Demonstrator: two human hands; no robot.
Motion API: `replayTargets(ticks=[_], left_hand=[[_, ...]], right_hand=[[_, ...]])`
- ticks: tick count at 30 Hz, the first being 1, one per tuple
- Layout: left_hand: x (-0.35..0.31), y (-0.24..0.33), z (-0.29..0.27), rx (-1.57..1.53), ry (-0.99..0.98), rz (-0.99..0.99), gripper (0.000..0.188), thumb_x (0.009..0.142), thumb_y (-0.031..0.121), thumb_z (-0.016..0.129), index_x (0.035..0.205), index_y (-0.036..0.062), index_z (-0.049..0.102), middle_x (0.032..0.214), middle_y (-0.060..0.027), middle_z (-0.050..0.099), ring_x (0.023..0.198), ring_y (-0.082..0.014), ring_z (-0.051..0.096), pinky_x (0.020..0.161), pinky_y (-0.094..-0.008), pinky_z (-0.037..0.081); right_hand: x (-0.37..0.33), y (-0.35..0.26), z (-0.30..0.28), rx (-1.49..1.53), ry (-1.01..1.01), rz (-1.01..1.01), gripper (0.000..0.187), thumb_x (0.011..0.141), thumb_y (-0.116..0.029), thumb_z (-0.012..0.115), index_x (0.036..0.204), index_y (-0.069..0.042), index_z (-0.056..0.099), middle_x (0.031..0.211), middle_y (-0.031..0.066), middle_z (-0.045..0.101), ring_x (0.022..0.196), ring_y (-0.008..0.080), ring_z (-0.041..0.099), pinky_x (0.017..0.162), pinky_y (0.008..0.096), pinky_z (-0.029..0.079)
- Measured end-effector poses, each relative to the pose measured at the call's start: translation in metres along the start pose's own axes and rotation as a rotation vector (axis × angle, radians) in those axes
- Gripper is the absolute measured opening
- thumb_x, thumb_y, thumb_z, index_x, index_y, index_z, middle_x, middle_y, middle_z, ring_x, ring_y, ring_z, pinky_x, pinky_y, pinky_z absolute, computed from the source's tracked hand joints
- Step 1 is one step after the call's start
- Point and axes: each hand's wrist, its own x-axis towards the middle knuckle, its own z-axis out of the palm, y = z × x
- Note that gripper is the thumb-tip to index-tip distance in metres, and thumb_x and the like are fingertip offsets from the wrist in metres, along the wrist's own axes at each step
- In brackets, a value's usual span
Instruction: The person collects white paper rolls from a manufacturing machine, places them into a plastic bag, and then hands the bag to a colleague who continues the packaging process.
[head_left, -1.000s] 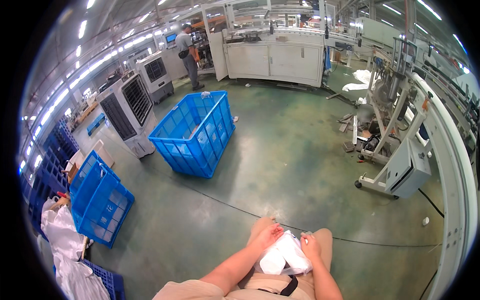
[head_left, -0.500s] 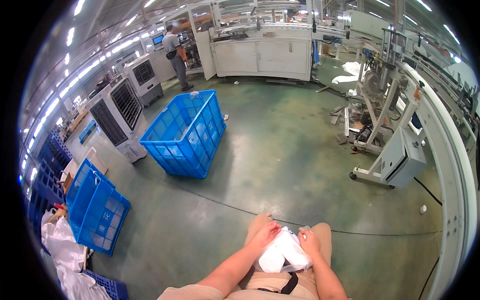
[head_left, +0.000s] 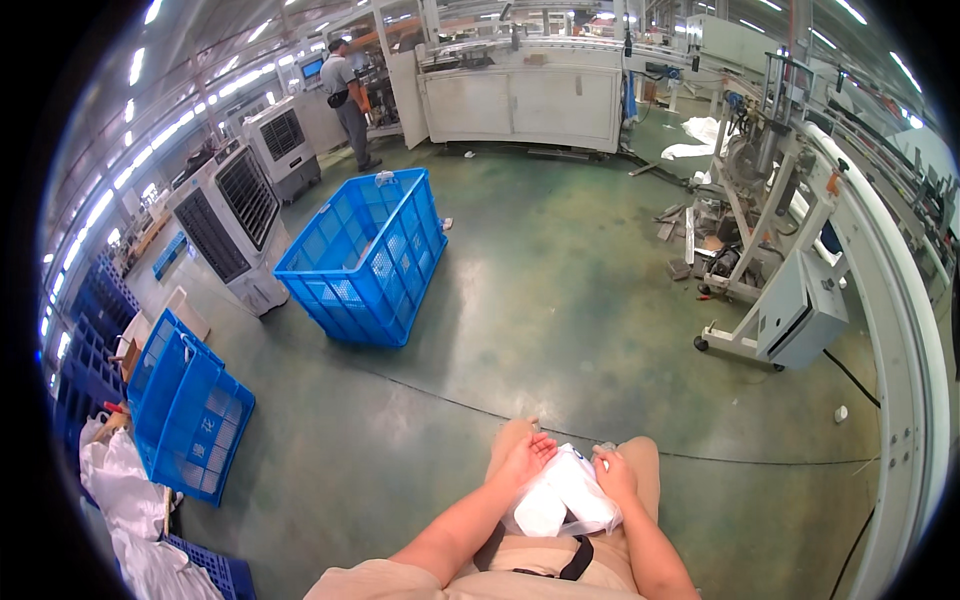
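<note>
On my lap lies a thin clear plastic bag (head_left: 592, 518) with white rolls (head_left: 540, 512) in it. One roll shows its round end toward me, and another lies slanted beside it. My left hand (head_left: 530, 458) is at the bag's left upper edge, palm turned up, fingers loosely spread and slightly bent, with nothing seen in them. At the right upper edge, my right hand (head_left: 614, 474) has its fingers bent together against the plastic. Its fingertips are partly hidden.
A large blue crate (head_left: 365, 255) stands ahead on the green floor. More blue crates (head_left: 195, 420) and white sacks (head_left: 125, 480) are at left, near air coolers (head_left: 230, 225). A person (head_left: 347, 105) stands by a machine far off. A conveyor frame (head_left: 890, 300) runs along the right.
The whole view has shifted slightly, so everything sits a little higher. My left hand has turned and spread its fingers more; my right hand stays at the bag.
</note>
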Motion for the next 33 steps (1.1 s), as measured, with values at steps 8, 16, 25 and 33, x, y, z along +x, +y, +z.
replayTargets(ticks=[8, 16, 25, 33], left_hand=[[0.001, -0.002, -0.003, -0.02, -0.028, -0.007, 0.033, 0.095, 0.029, 0.033, 0.101, 0.0011, 0.05, 0.087, -0.013, 0.058, 0.092, -0.0258, 0.056, 0.091, -0.0377, 0.043], [0.003, 0.0, -0.004, -0.008, -0.03, -0.008, 0.026, 0.094, 0.023, 0.038, 0.101, 0.0018, 0.051, 0.087, -0.0127, 0.058, 0.09, -0.0249, 0.057, 0.089, -0.0373, 0.045], [0.002, 0.0, -0.002, 0.03, -0.021, -0.009, 0.02, 0.091, 0.017, 0.044, 0.103, 0.0029, 0.051, 0.089, -0.011, 0.058, 0.089, -0.0231, 0.057, 0.087, -0.0333, 0.046], [0.001, 0.001, 0.0, 0.047, -0.028, -0.001, 0.02, 0.089, 0.016, 0.048, 0.102, 0.002, 0.051, 0.087, -0.0124, 0.058, 0.09, -0.0243, 0.057, 0.09, -0.0366, 0.045]], right_hand=[[-0.001, -0.001, -0.001, -0.021, 0.026, -0.021, 0.02, 0.079, -0.025, 0.054, 0.088, -0.009, 0.063, 0.099, 0.0115, 0.06, 0.088, 0.0322, 0.058, 0.073, 0.0399, 0.047], [-0.001, -0.009, -0.006, -0.031, -0.023, 0.039, 0.018, 0.078, -0.024, 0.054, 0.085, -0.01, 0.063, 0.111, 0.007, 0.059, 0.092, 0.0304, 0.058, 0.076, 0.0385, 0.047], [-0.002, -0.009, -0.008, -0.039, -0.029, 0.035, 0.018, 0.079, -0.023, 0.054, 0.086, -0.009, 0.063, 0.113, 0.0066, 0.058, 0.093, 0.0296, 0.058, 0.076, 0.0379, 0.047], [-0.002, -0.002, -0.003, -0.004, 0.054, -0.054, 0.02, 0.079, -0.025, 0.054, 0.087, -0.009, 0.062, 0.092, 0.0112, 0.06, 0.083, 0.0313, 0.058, 0.07, 0.0388, 0.047]])
